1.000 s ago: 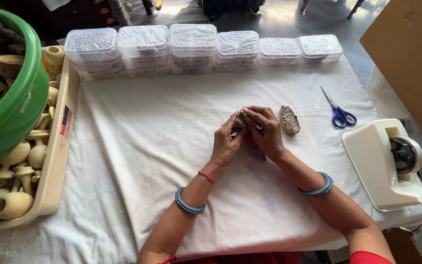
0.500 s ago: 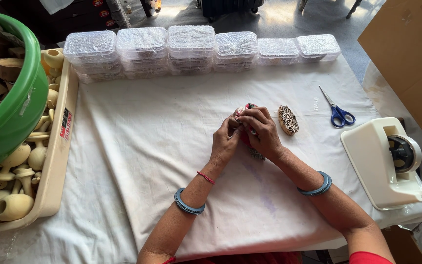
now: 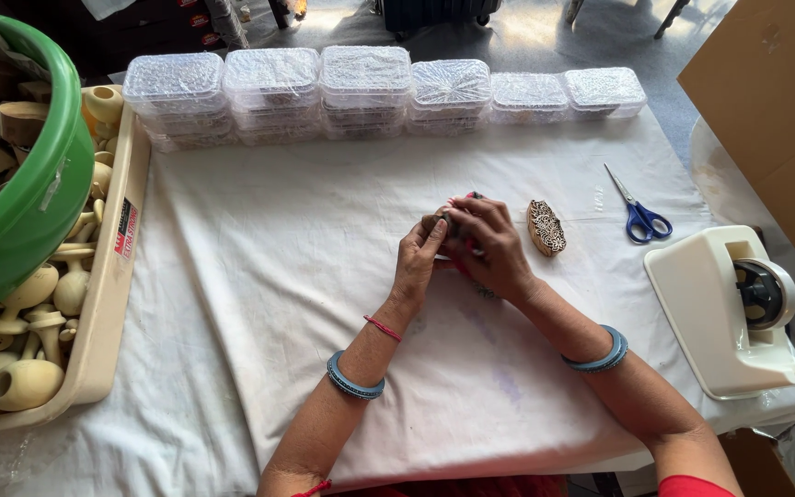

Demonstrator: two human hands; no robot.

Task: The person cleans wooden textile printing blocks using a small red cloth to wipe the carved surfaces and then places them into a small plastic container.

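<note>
Both the left hand (image 3: 419, 258) and right hand (image 3: 492, 244) are clasping a small dark wooden block (image 3: 441, 221) between fingertips, a carved stamp (image 3: 546, 226) lying just right of them.

A craft packing workshop: cloth-covered table (image 3: 259, 276), stacked clear boxes (image 3: 365, 92), tape dispenser (image 3: 738, 308), tray of wooden handles (image 3: 108, 304).

White-clothed table (image 3: 259, 276); grey sunlit floor (image 3: 545, 37) beyond.

bare cloth (image 3: 324, 248) left of carved block (image 3: 546, 226)
</note>
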